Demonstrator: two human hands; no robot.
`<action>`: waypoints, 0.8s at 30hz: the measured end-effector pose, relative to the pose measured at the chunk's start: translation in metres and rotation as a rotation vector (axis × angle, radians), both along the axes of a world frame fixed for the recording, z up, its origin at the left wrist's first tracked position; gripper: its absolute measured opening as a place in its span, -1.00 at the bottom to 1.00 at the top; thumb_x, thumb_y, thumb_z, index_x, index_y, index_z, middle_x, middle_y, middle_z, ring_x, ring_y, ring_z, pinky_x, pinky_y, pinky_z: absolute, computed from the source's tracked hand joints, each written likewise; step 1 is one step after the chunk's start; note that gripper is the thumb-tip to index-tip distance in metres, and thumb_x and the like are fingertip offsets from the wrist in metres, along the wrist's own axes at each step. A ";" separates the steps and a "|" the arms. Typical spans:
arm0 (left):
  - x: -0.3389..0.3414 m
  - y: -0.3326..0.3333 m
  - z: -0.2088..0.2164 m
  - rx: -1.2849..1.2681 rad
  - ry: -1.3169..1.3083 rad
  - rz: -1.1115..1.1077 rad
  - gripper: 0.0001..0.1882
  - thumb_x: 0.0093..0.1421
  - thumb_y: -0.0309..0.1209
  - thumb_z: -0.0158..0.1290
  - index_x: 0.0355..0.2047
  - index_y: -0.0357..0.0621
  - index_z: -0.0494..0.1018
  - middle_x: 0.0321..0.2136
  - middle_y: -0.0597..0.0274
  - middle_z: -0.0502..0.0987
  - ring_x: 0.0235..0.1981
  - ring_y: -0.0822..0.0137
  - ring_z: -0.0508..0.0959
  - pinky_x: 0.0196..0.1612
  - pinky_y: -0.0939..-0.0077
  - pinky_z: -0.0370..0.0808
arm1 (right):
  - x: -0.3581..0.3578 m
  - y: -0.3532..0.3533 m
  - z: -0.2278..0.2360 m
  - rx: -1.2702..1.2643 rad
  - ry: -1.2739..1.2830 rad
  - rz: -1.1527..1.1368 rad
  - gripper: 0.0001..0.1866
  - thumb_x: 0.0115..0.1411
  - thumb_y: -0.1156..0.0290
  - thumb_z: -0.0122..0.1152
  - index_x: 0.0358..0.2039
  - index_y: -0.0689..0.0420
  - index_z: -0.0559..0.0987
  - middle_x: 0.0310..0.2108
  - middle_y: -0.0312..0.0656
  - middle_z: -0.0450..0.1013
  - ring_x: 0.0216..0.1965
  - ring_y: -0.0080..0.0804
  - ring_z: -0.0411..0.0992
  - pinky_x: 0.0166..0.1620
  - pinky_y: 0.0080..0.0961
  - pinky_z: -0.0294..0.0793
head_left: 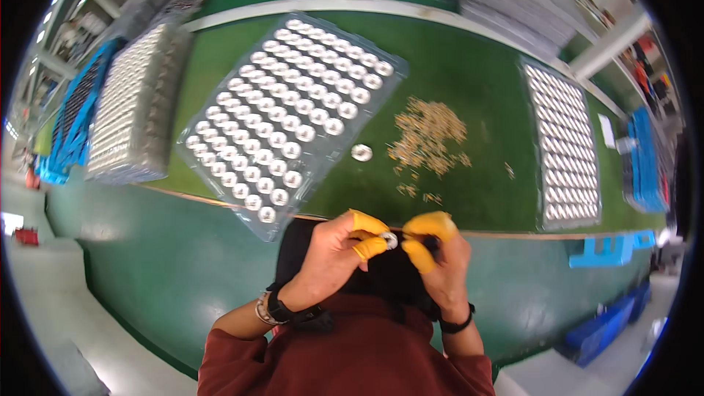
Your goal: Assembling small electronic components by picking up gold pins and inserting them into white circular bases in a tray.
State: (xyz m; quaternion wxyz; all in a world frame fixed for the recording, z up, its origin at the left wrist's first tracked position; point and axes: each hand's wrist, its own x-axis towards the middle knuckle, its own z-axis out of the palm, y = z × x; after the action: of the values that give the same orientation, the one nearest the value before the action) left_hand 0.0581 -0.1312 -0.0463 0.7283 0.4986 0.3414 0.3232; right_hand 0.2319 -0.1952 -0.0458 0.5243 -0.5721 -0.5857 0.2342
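A small round silvery metal disc (pixel 389 240) is pinched between both hands just past the near edge of the green-covered tabletop (pixel 469 81). The left hand (pixel 339 253) and the right hand (pixel 438 258) are closed on it with yellow-capped fingertips (pixel 369 248). For this step, the disc is best kept level and gripped by its rim, so that any small brass-coloured piece taken from the loose heap (pixel 429 136) mid-tabletop can be seated squarely.

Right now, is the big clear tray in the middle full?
Nearly full: round silver parts fill almost every pocket of the clear tray.
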 end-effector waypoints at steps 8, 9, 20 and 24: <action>-0.056 0.058 0.034 0.154 0.224 0.343 -0.86 0.12 -0.70 0.13 -0.30 -0.30 0.53 -0.40 0.22 0.60 -0.50 0.52 0.54 -0.57 0.70 0.43 | 0.024 -0.001 0.001 -0.005 -0.106 -0.297 -0.85 0.08 0.64 0.27 -0.31 0.23 0.54 -0.41 -0.20 0.48 -0.45 -0.43 0.44 -0.35 -0.56 0.43; -0.061 0.067 0.036 0.199 0.334 0.395 -0.86 0.10 -0.71 0.14 -0.31 -0.32 0.52 -0.41 0.22 0.61 -0.50 0.50 0.55 -0.55 0.68 0.44 | 0.025 0.000 0.001 -0.004 -0.102 -0.294 -0.85 0.08 0.64 0.27 -0.31 0.23 0.54 -0.41 -0.20 0.48 -0.45 -0.43 0.44 -0.35 -0.56 0.43; -0.043 0.100 0.038 0.644 0.868 0.287 -0.89 0.01 -0.61 0.25 -0.42 -0.34 0.54 -0.57 0.17 0.56 -0.58 0.44 0.51 -0.48 0.52 0.42 | 0.029 0.006 -0.006 0.000 -0.184 -0.342 -0.84 0.09 0.66 0.25 -0.29 0.24 0.54 -0.44 -0.23 0.45 -0.50 -0.47 0.38 -0.37 -0.58 0.38; -0.045 0.101 0.027 0.796 0.915 0.214 -0.85 -0.01 -0.59 0.25 -0.40 -0.34 0.54 -0.48 -0.03 0.59 -0.51 0.16 0.59 -0.40 0.34 0.48 | 0.030 0.005 -0.008 -0.012 -0.145 -0.343 -0.84 0.10 0.65 0.25 -0.28 0.23 0.55 -0.44 -0.23 0.46 -0.50 -0.45 0.38 -0.37 -0.57 0.39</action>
State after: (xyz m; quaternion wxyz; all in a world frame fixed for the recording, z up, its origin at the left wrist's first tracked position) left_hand 0.0132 -0.0300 -0.0189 0.2293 0.7833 0.5207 0.2506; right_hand 0.2623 -0.1901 -0.0534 0.5096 -0.6821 -0.5143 0.1032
